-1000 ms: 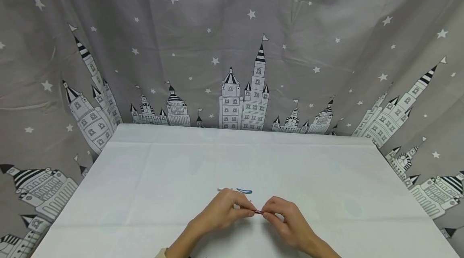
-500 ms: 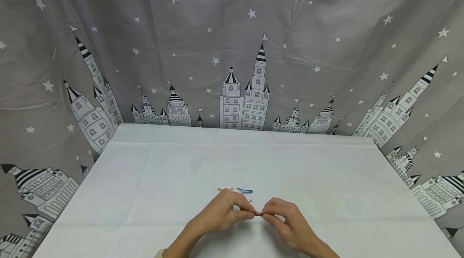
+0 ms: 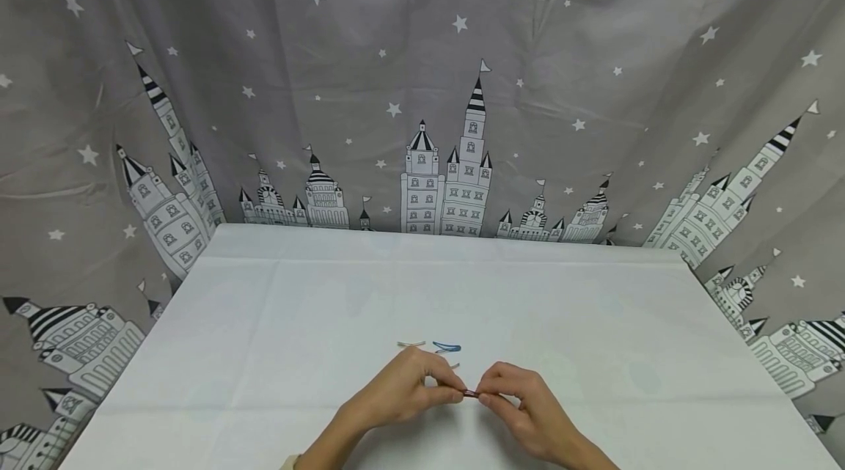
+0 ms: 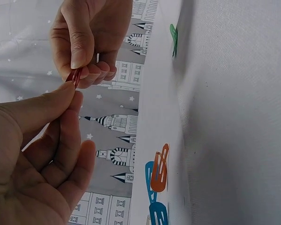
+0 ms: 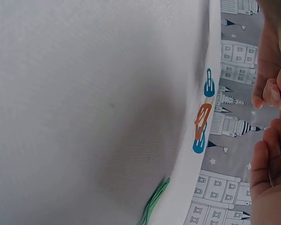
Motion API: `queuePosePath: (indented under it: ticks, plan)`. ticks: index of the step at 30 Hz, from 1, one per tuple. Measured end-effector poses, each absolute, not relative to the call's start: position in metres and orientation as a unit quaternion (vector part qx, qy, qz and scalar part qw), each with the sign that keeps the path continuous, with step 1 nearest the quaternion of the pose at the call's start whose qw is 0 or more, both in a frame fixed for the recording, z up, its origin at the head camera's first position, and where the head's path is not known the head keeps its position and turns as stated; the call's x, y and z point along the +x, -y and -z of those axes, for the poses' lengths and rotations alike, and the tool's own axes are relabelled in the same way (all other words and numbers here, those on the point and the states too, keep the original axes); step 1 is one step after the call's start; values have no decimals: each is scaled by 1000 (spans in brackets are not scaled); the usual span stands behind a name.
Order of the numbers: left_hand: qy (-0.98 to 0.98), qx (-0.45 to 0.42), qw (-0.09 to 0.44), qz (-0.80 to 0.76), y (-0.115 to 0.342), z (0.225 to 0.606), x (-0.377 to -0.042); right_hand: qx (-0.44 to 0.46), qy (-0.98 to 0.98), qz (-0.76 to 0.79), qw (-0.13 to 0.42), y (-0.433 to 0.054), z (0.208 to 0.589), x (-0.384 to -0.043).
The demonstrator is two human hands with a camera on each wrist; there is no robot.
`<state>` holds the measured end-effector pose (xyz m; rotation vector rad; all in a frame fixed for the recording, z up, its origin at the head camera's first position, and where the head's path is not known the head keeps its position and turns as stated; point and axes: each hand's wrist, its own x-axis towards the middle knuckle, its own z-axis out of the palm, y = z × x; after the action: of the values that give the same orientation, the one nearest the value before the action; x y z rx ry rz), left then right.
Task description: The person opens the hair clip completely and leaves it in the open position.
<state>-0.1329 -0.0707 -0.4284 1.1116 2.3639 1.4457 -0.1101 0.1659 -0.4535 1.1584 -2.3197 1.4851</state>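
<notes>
A dark red hair clip (image 3: 470, 394) is held just above the table between both hands. My left hand (image 3: 412, 389) pinches its left end between thumb and finger. The other end is pinched by my right hand (image 3: 528, 408); the fingertips cover much of the clip. Close up in the left wrist view, the red hair clip (image 4: 74, 76) shows a narrow, shiny edge. Beyond the left hand, a blue hair clip (image 3: 447, 347) and a pale thin one (image 3: 411, 344) lie on the table. Behind the knuckles, the tip of another clip (image 3: 455, 366) pokes out.
Orange (image 4: 159, 173) and blue hair clips (image 4: 158, 213) lie close together, partly overlapping, in the left wrist view. Green hair clips (image 5: 154, 201) lie apart from them in the right wrist view. A white cloth (image 3: 330, 294) covers the table, backed by a grey castle-print curtain (image 3: 343, 52).
Both hands keep their pinch on the red hair clip. It has dropped very slightly in view, and a little more of the clips behind the left hand shows.
</notes>
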Motion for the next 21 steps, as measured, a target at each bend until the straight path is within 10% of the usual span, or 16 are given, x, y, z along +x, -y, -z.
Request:
queuePosePath:
  ticks: [21]
  plan:
    - [-787, 385, 93, -473, 70, 428, -130, 395, 774, -492, 50, -170, 450, -109]
